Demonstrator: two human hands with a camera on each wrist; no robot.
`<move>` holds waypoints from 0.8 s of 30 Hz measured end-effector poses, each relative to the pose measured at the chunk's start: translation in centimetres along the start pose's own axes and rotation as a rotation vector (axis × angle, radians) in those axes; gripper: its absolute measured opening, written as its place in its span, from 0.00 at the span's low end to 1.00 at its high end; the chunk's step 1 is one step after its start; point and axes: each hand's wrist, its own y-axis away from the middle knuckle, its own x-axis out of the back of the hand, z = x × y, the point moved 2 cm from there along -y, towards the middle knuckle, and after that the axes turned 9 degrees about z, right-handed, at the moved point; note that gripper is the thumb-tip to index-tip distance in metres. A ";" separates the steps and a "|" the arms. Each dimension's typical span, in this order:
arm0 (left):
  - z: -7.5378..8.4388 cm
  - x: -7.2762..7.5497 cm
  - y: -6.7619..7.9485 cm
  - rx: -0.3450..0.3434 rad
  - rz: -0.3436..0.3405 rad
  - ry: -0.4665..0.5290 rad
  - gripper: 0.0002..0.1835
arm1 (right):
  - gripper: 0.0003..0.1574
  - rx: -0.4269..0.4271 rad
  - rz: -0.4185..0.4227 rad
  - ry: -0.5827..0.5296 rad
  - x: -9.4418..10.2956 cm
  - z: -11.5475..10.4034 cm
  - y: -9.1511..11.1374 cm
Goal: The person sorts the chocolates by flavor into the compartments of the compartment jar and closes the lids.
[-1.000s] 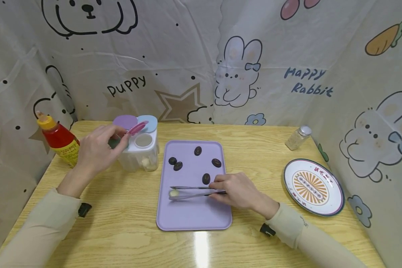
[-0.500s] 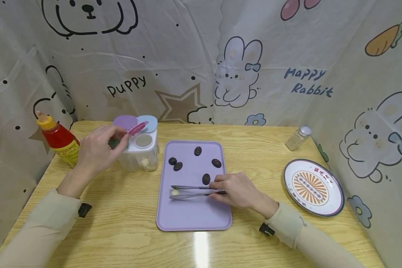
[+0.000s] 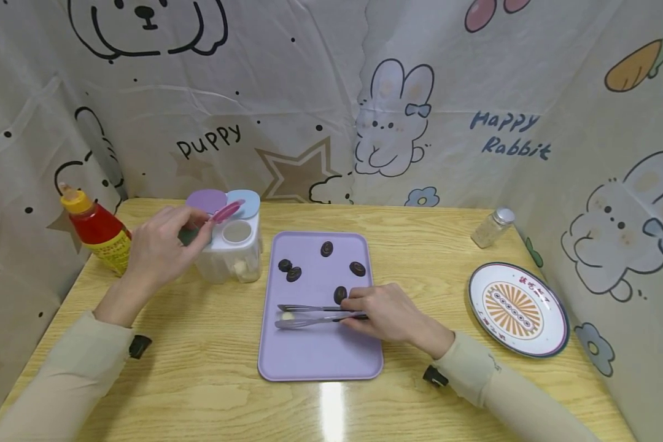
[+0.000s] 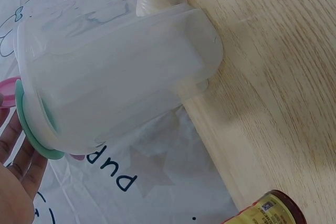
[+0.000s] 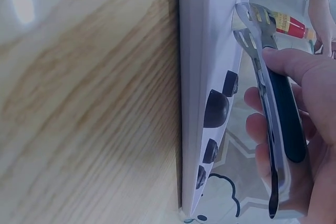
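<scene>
My left hand (image 3: 162,245) pinches the raised pink lid (image 3: 228,211) of a clear storage box (image 3: 229,261) with several coloured lids. Below the raised lid, the round opening is uncovered, and pale pieces (image 4: 152,2) show through the box's wall. Metal tongs (image 3: 304,323) with dark handles are gripped in my right hand (image 3: 383,312), low over a lilac tray (image 3: 320,362). Between the spread tips of the tongs lies a small whitish piece (image 3: 287,316). Several dark oval chocolate-like pieces (image 3: 326,248) are scattered on the tray, one right beside the right fingers.
A red sauce bottle (image 3: 102,230) with a yellow cap stands at the left, behind my left forearm. On the right are a white patterned plate (image 3: 516,310) and a small shaker jar (image 3: 492,227). Printed cloth (image 3: 309,73) encloses the back and sides of the wooden table (image 3: 199,380).
My right hand and the tongs have shifted slightly left, and the tong tips reach further past the whitish piece. The left hand stays in place on the pink lid.
</scene>
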 end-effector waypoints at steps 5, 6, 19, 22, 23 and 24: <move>0.0 0.0 0.0 0.000 0.001 0.000 0.07 | 0.12 0.004 0.007 -0.001 0.0 0.1 0.0; 0.0 0.0 0.0 0.000 0.001 0.000 0.08 | 0.12 0.002 0.007 -0.001 0.1 0.1 0.1; 0.0 0.0 0.0 -0.003 0.010 0.003 0.07 | 0.14 -0.041 0.028 -0.057 0.8 0.5 -0.1; 0.0 0.0 0.0 -0.004 0.011 0.004 0.07 | 0.14 -0.047 0.052 -0.072 1.1 0.6 -0.3; 0.0 0.0 0.0 -0.004 0.011 0.003 0.07 | 0.14 -0.049 0.063 -0.076 1.2 0.7 -0.4; 0.0 0.0 0.1 -0.003 0.011 0.002 0.07 | 0.14 -0.049 0.075 -0.078 1.4 0.8 -0.6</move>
